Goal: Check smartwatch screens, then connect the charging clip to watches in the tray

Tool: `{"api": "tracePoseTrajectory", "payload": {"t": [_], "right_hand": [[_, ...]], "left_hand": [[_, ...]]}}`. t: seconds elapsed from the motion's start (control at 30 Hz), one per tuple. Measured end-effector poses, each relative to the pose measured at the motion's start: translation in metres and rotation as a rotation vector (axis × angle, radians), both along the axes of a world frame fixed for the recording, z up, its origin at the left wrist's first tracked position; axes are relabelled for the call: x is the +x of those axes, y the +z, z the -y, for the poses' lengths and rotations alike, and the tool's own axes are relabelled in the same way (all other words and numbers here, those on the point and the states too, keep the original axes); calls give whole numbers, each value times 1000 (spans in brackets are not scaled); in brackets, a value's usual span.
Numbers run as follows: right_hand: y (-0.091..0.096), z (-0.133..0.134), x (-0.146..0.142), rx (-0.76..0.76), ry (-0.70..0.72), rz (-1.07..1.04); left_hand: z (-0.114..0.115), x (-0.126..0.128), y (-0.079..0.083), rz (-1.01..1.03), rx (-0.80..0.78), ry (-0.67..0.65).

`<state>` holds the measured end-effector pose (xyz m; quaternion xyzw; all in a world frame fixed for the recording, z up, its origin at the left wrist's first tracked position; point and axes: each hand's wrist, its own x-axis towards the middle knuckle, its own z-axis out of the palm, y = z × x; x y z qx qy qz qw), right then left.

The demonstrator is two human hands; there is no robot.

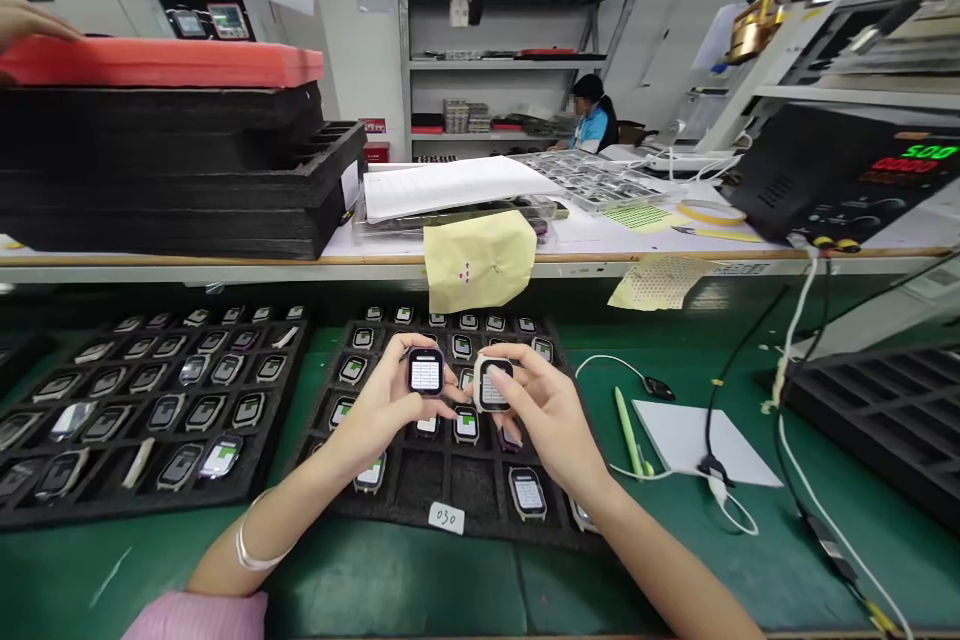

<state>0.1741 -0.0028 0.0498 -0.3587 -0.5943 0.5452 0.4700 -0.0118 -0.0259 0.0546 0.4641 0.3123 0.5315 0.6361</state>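
Observation:
My left hand [390, 400] is closed around a dark smartwatch [426, 372] with a lit screen of small boxes. Beside it, my right hand [541, 405] grips a light-framed smartwatch [487, 386], the thumb lying over its screen. Both watches are held up above a black foam tray [470, 480], whose compartments hold several more watches, many with lit screens. At the tray's near edge sits a white label [447, 518] reading 030. Two compartments just behind that label hold no watch. My fingers hide part of the tray's middle.
Another black tray of watches [180, 410] lies to the left. On the right are a green pen [628, 432], a white pad [705, 440], cables and a power supply [855, 175]. Stacked black trays [165, 170] stand on the shelf, a person's hand [30, 25] on top.

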Motion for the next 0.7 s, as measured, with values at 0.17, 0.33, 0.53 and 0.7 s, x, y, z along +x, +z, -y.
{"api": "tracePoseTrajectory", "payload": {"t": [0.17,0.33,0.53,0.7], "right_hand": [[1,5,4,68,32,-11],[3,11,6,85,39,2],[6,16,5,96,23,15],[11,20,0,95,-44,41]], "left_hand": [[2,4,-2,61,97,23],[2,5,-4,28,176,74],[6,1,0,79,157,43],[17,-4,1,72,91,19]]}}
